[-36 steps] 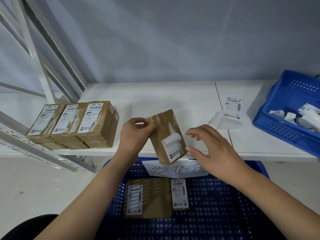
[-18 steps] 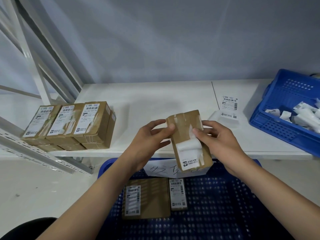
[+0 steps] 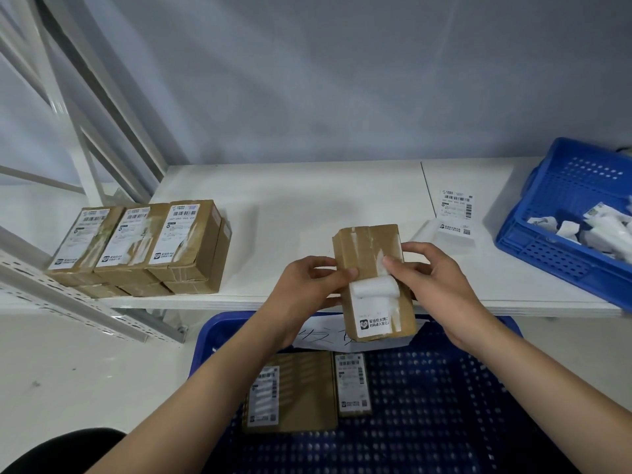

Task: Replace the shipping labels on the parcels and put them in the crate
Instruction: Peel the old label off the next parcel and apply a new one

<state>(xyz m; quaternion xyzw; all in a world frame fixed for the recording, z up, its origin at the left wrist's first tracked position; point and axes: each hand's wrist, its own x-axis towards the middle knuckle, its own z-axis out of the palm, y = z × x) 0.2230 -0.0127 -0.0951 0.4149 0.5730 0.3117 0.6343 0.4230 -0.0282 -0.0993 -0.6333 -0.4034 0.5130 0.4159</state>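
At nine o'clock on the white table (image 3: 307, 200) we saw a stack of labelled boxes (image 3: 143, 244). At the centre, our left hand (image 3: 304, 289) gripped the left edge of a brown parcel (image 3: 372, 275), thumb on its face; our right hand (image 3: 434, 278) pinched the half-peeled label (image 3: 374, 302) curled on its front. At six o'clock the blue crate (image 3: 444, 388) held two labelled parcels (image 3: 307, 391). At three o'clock lay fresh labels (image 3: 456, 213) and a blue bin (image 3: 564, 234) of crumpled paper.
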